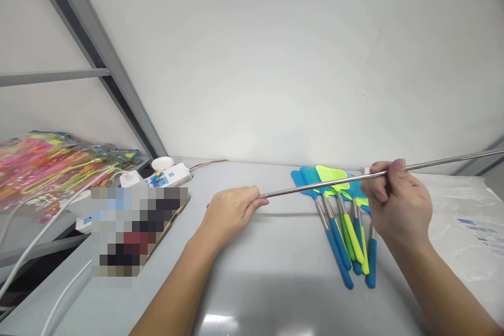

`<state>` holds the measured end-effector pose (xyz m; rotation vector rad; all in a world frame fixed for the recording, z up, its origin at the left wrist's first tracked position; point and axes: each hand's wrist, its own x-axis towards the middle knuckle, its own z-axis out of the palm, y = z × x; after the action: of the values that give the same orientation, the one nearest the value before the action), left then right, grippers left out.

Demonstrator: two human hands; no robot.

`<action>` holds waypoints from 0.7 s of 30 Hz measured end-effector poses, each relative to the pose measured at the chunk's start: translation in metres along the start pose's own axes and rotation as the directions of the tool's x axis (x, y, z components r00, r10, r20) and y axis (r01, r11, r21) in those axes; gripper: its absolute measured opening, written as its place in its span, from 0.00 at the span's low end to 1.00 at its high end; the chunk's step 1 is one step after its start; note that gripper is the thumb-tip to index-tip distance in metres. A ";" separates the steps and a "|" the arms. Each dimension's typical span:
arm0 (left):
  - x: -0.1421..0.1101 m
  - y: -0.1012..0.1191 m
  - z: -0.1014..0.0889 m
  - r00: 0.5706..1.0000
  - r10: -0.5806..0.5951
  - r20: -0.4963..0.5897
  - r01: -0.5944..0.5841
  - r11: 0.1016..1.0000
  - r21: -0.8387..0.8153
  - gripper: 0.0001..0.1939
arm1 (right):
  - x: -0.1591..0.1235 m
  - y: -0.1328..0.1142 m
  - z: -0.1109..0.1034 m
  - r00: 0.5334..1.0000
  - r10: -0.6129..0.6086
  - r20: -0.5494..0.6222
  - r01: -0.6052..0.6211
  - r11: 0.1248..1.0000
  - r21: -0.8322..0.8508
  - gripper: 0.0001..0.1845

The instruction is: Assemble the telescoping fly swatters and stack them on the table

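A long, thin metal rod (pixel 293 189) slants up to the right across the view and runs out past the right edge. My left hand (pixel 234 210) is closed round its left end; a small red tip shows behind the fingers. Further along, my right hand (pixel 399 205) grips the same rod between thumb and curled fingers. Below and behind the rod lies a pile of fly swatters (pixel 346 231) with blue, green and yellow handles, metal shafts and perforated heads. My right hand hides part of this pile. Whatever is at the rod's right end lies out of view.
At right, a clear plastic bag (pixel 457 205) lies on the grey table (pixel 255 273). On the left are a white power strip (pixel 171 176) with cables, a blurred-out patch (pixel 129 236) and a heap of colourful packaged goods (pixel 59 168). A white wall (pixel 295 63) stands behind.
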<state>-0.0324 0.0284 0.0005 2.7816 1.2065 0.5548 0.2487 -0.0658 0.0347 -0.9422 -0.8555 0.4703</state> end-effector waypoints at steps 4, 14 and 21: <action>-0.001 0.008 0.007 1.000 0.005 0.001 -0.005 1.000 0.018 0.20 | -0.020 0.024 0.011 0.990 0.118 0.075 -0.115 0.993 -0.038 0.16; 0.000 0.019 0.012 0.989 0.150 -0.019 -0.151 0.986 -0.064 0.25 | -0.065 0.031 0.036 0.956 0.218 0.194 -0.169 0.956 -0.241 0.20; -0.001 0.013 0.013 0.995 0.092 0.029 -0.088 0.990 -0.109 0.21 | -0.052 0.037 0.027 0.969 0.213 0.127 -0.172 0.946 -0.275 0.22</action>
<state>-0.0196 0.0195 -0.0091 2.7535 1.0173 0.5590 0.1958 -0.0684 -0.0105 -1.2538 -0.9878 0.6152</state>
